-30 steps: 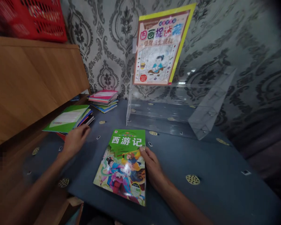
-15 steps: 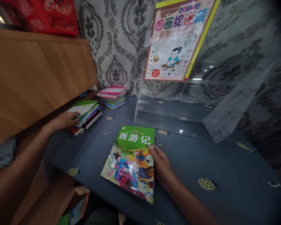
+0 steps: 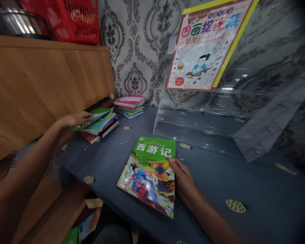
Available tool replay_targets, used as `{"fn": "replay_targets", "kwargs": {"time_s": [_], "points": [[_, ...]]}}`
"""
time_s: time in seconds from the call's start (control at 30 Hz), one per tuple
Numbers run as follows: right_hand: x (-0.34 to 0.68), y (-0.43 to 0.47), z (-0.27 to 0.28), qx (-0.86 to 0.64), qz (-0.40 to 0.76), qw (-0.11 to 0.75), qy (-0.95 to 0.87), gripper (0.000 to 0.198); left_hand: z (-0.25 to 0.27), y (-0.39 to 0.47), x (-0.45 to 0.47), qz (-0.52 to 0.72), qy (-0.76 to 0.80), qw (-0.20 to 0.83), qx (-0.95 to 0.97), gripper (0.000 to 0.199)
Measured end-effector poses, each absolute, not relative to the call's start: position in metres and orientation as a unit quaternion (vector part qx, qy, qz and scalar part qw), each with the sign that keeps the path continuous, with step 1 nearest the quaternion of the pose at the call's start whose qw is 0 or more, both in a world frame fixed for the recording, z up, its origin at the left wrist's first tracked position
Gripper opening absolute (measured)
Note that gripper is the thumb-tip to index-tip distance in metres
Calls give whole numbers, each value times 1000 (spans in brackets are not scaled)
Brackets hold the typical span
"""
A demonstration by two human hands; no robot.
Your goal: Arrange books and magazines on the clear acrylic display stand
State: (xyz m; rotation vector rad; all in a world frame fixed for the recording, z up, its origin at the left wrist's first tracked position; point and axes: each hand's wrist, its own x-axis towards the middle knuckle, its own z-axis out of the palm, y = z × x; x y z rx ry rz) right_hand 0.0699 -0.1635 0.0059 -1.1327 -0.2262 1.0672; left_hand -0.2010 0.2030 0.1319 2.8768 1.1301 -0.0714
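Here, the right hand (image 3: 184,177) grips the 西游记 storybook (image 3: 149,176) while the left hand (image 3: 80,118) pinches a raised green book (image 3: 101,111), a book stack (image 3: 108,128) beneath it.

Head cam, fwd + down over tbl (image 3: 256,176), hands (image 3: 77,119) (image 3: 185,176) close.

Seemingly a home: ornate wallpaper (image 3: 135,58) beyond the far edge of the counter (image 3: 205,189); off its left edge, a wooden cabinet (image 3: 48,84) bearing a red basket (image 3: 76,38) and metal vessel (image 3: 25,25).
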Motion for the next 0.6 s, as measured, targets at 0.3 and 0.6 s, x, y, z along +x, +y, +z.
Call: {"fn": "replay_targets", "kwargs": {"time_s": [0.3, 0.6], "points": [[70, -164, 5, -512, 479, 705, -108, 50, 123, 166, -178, -126, 366, -37, 921, 61], [71, -165, 2, -507, 480, 705, -129, 44, 96, 128, -154, -121, 402, -184, 889, 49]]}}
